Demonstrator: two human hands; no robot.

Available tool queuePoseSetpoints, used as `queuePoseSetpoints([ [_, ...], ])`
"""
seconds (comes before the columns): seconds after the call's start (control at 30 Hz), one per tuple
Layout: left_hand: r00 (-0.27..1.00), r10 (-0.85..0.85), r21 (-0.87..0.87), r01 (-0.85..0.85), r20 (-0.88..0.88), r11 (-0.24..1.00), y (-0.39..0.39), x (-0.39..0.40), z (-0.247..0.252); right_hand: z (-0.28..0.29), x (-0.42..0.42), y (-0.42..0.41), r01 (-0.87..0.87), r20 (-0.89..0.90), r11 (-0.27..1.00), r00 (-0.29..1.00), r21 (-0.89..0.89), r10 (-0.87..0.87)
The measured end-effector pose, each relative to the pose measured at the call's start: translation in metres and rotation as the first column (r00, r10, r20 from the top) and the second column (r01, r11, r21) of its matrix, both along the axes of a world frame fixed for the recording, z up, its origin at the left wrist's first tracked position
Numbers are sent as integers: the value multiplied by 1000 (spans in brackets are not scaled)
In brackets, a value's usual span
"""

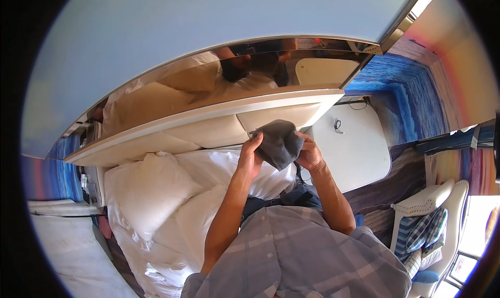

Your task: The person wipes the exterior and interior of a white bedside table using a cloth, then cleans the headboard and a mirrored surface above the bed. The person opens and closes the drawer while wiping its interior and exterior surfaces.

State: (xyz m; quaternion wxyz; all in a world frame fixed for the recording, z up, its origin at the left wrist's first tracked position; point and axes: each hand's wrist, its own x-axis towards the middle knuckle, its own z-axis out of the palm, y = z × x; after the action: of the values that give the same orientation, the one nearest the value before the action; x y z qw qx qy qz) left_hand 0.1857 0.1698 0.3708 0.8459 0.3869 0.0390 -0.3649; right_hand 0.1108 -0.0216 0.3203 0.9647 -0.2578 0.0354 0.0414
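Observation:
A dark grey folded cloth (276, 143) is held up in front of my chest, between both hands. My left hand (250, 157) grips its left side, thumb on top. At its right edge, my right hand (310, 153) pinches the fabric between thumb and fingers. The parts of the fingers behind the cloth are hidden. Beneath my hands lies a rumpled white bed sheet (230, 161), close to the cream padded headboard (218, 132).
White pillows (156, 192) lie on the bed to my left. A white tabletop (351, 141) at right carries a coiled black cable (337, 124). A mirrored panel (187, 77) runs above the headboard. Farther right, an upholstered sofa (453, 208) holds several checked and striped cushions (420, 229).

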Motion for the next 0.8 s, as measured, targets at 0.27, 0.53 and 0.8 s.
queuePoseSetpoints([
  [0.27,987,139,180,-151,80,972,21,1,-34,10,0,19,-38,-144,884,989,-466,-33],
  [0.53,769,19,515,-446,639,732,13,-20,-33,-26,-6,28,-54,-300,543,877,-838,-375],
  [0.8,219,-506,543,-480,835,689,-15,-42,-21,-10,-15,51,124,-246,970,967,209,-71],
])
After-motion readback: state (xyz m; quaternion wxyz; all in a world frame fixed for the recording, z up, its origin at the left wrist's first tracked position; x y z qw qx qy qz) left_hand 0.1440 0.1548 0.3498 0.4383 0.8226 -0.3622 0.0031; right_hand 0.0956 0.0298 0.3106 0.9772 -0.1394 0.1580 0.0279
